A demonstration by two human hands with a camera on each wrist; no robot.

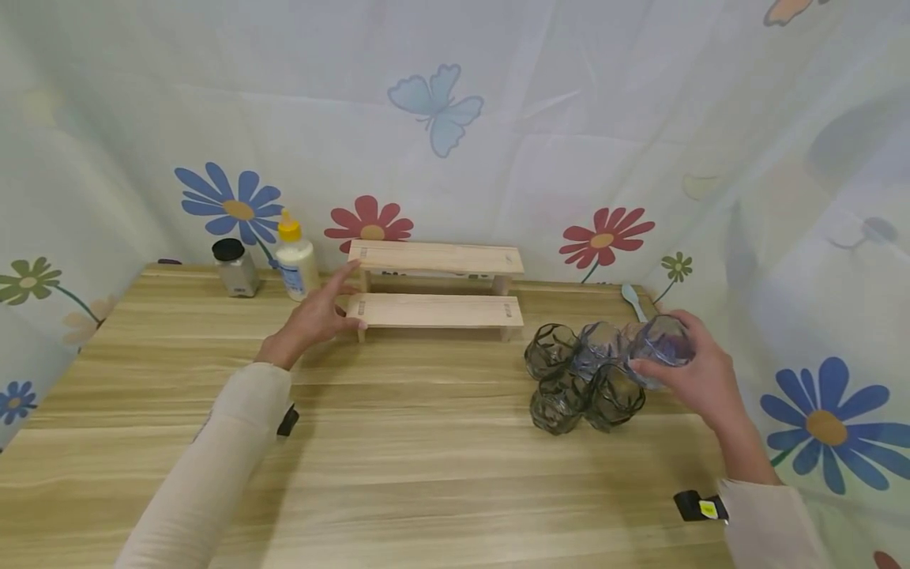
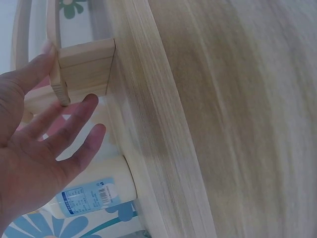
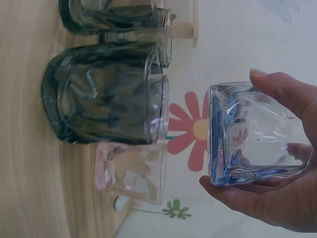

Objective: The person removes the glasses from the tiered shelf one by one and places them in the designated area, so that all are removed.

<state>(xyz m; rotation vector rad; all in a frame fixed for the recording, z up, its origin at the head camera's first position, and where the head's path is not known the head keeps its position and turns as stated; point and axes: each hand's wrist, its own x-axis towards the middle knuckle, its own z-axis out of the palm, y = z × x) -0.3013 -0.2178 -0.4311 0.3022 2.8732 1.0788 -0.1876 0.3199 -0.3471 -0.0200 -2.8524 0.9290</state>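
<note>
My right hand (image 1: 700, 367) grips a clear blue-tinted glass (image 3: 255, 134), thumb on one side and fingers on the other. The right wrist view shows this glass raised off the table. Beside it stand several dark grey glasses (image 1: 614, 397), a bluish glass (image 1: 597, 348) and a pink-tinted glass (image 3: 131, 171), bunched close together. At the left end of a two-step wooden rack (image 1: 434, 310), my left hand (image 1: 313, 318) holds the lower board, thumb at its front edge. The other fingers spread behind and below that end; the index fingertip is partly hidden in the left wrist view.
Left of the rack are a yellow-capped bottle (image 1: 297, 265) and a black-lidded jar (image 1: 236, 269). A pale blue spoon (image 1: 633, 302) lies behind the glasses. Floral curtains (image 1: 455, 182) border the wooden table (image 1: 398, 458) at the back and sides.
</note>
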